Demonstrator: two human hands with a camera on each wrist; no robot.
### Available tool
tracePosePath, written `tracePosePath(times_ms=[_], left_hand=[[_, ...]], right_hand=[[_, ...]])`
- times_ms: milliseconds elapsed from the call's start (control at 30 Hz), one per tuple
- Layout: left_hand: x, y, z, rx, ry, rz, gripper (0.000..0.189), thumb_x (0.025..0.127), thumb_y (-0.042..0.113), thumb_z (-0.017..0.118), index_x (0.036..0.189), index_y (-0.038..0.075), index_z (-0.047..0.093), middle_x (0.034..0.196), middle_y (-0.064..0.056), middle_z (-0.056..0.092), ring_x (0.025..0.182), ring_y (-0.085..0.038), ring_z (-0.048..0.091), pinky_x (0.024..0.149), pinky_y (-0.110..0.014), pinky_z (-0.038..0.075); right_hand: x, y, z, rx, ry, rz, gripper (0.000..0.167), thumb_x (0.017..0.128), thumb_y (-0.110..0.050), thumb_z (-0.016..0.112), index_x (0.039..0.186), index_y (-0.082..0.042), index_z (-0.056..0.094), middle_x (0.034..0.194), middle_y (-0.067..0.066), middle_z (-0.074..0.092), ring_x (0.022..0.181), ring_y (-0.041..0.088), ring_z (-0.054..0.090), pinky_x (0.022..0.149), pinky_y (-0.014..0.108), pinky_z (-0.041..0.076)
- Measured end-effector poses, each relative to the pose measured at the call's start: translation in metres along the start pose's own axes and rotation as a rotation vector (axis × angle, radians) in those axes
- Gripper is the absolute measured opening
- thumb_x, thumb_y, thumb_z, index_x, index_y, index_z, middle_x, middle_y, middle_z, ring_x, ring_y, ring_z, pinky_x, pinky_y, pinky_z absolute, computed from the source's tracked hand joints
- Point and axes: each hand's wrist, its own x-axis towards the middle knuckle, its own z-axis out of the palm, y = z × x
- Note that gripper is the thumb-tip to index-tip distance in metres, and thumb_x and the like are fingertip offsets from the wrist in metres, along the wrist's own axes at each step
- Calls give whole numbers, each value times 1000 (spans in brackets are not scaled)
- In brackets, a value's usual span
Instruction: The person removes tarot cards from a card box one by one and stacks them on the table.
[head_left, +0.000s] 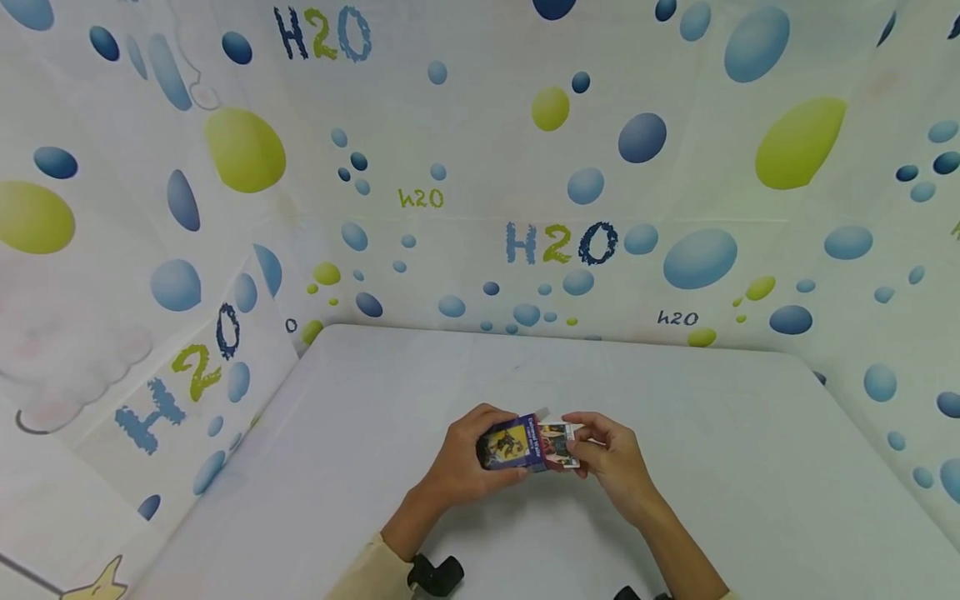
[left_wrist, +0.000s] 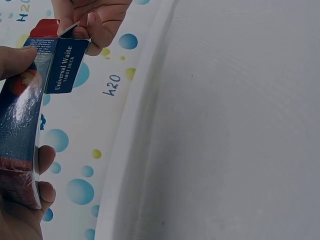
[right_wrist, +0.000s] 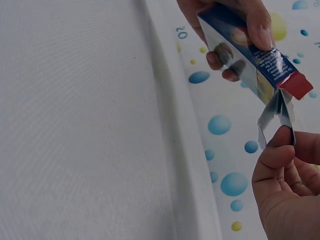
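A small dark blue tarot deck box (head_left: 512,447) is gripped by my left hand (head_left: 467,460), its thumb along the near edge and its fingers along the far one. In the left wrist view a flap (left_wrist: 65,65) reads "Universal Waite Tarot Deck", and a red flap (left_wrist: 45,28) stands out at the open end. A picture card (head_left: 557,443) juts from that end in the head view; whether more cards lie behind it, I cannot tell. My right hand (head_left: 617,463) pinches its outer edge between thumb and fingers. In the right wrist view these fingers (right_wrist: 282,137) hold a thin piece at the box's mouth.
Both hands are above a white table (head_left: 360,417). Behind it hangs a pale backdrop (head_left: 480,125) with blue and green dots and "H2O" lettering. A black wrist strap (head_left: 437,575) shows on the left forearm.
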Motion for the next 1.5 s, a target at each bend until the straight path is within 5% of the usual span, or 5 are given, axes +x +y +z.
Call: tracePosePath(times_ms=[133,367,1067,1500], left_hand=[[0,0,-2,-8,3,-2,63,73,32,88,129,19,63,120,-5,65,104,-12,58,87,-30,52],[-1,-4,-2,-2,10,-3,63,74,33,87,130,21,61,120,4,63,106,-12,58,90,-31,52],[-1,-10,-6,41,69,23,64,76,34,86,132,19,60,119,1,63,102,-13,58,86,-31,53],[-1,-9,-6,43,99,-36,62,76,35,87,131,19,61,121,-9,65,104,-14,58,89,-34,53]], right_hand=[[1,1,-1,7,7,-10,37,93,2,63,130,6,59,98,21,54,75,20,56,58,25,49],[2,2,-1,-1,18,-9,37,93,1,63,130,5,59,96,18,55,75,21,56,58,25,50],[4,2,-5,11,71,-10,35,90,5,63,125,1,63,90,14,56,66,19,55,57,26,49],[5,2,-4,4,92,-12,37,90,5,64,128,3,61,89,15,58,65,20,56,57,27,51]])
